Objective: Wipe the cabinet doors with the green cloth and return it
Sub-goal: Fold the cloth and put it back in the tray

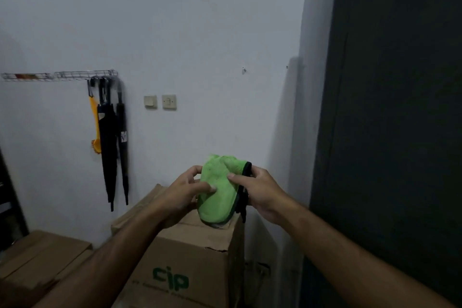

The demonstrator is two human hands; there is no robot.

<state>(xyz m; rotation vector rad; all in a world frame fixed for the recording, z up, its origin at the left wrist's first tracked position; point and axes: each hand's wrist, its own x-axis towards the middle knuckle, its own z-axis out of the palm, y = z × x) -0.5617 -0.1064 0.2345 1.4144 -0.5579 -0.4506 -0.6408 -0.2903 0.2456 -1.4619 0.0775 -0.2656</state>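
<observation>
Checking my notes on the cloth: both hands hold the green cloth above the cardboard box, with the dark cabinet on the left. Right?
Not quite: the head view shows the dark cabinet on the right. Both the left hand and right hand do hold the green cloth above the cardboard box.

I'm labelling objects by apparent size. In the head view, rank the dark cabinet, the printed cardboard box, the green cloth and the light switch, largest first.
1. dark cabinet
2. printed cardboard box
3. green cloth
4. light switch

The switch sits farther away, so only its apparent size counts.
</observation>
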